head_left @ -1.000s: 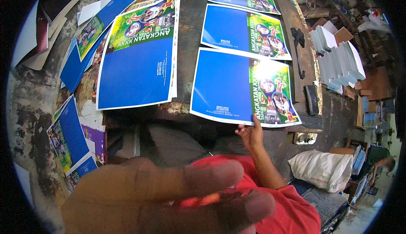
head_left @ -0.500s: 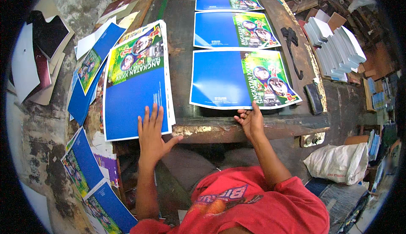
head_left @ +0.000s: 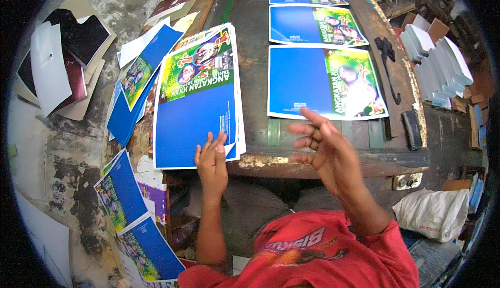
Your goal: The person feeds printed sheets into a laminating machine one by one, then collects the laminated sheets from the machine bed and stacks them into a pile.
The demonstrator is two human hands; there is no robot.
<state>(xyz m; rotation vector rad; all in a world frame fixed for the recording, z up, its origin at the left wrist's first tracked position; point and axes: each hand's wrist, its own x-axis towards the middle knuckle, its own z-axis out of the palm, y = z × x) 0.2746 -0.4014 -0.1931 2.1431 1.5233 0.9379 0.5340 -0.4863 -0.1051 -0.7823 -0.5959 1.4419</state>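
Note:
A stack of printed sheets [head_left: 192, 116], blue with a green picture panel, lies at the left of the dark work surface. At its near edge my left hand [head_left: 212, 165] has its thumb and fingers closed on the top sheet, whose near right corner curls up and shows white. My right hand [head_left: 333, 152] is in the air over the near edge of the surface, fingers spread and slightly blurred, holding nothing. Just beyond it lies a single printed sheet [head_left: 297, 80] of the same design, the nearest of a row running away from me.
The dark surface [head_left: 250, 106] has a worn near edge. A black strap [head_left: 388, 64] and a black pouch [head_left: 412, 129] lie on its right side. Paper stacks [head_left: 442, 69] and a white sack [head_left: 435, 212] stand at right. Loose sheets [head_left: 125, 184] and boards [head_left: 83, 69] are at left.
My right hand has come off the near edge of the front sheet and opened. That sheet lies farther from the edge. My left hand has moved to the stack's near right corner, which now curls.

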